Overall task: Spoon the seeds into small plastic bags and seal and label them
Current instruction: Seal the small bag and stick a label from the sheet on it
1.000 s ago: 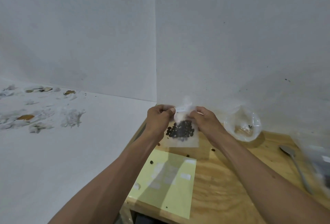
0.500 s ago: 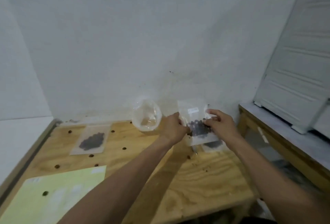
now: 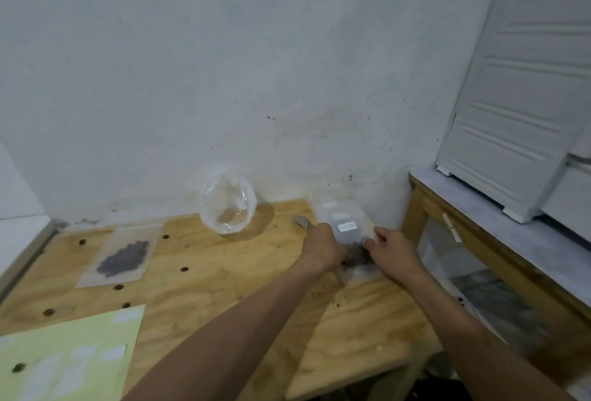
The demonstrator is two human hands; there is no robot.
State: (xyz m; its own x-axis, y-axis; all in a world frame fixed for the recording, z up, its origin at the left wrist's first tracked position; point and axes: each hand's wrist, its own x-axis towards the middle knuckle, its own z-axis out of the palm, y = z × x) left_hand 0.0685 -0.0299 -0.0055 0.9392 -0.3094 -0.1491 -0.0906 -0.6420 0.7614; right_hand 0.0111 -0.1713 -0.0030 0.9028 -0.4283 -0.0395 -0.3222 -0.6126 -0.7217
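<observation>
Bag [image 3: 347,234]: small clear plastic bag held between both hands at the table's far right corner, close to the wall. White label strip on its upper face. Dark seeds [image 3: 358,253] bunched in its lower part, partly blurred. Whether the bag's bottom edge touches the table cannot be told.
Left hand [image 3: 323,248]: fingers curled round the bag's left edge, knuckles up; grips it.
Right hand [image 3: 391,248]: thumb and fingertips pinch the bag's right edge; remaining fingers loosely bent.
Pile under bag: more clear bags lie on the table under and behind the held one, against the wall; count not readable.
Spoon [image 3: 302,221]: only the grey bowl shows, just left of the left hand, lying on the table.
Large bag [image 3: 227,207]: open clear plastic bag standing near the wall, mid-table; pale contents at its bottom, kind not clear.
Second bag [image 3: 123,255]: filled bag lying flat on the left side of the table, dark seeds inside, well apart from the hands.
Loose seeds: several dark seeds scattered on the wood around the second bag.
Sheet [image 3: 68,356]: pale green sheet at near left corner, white labels on it, one dark seed on it.
Table [image 3: 224,285]: plywood top.
Cabinet [image 3: 524,90]: white, on a bench at right.
</observation>
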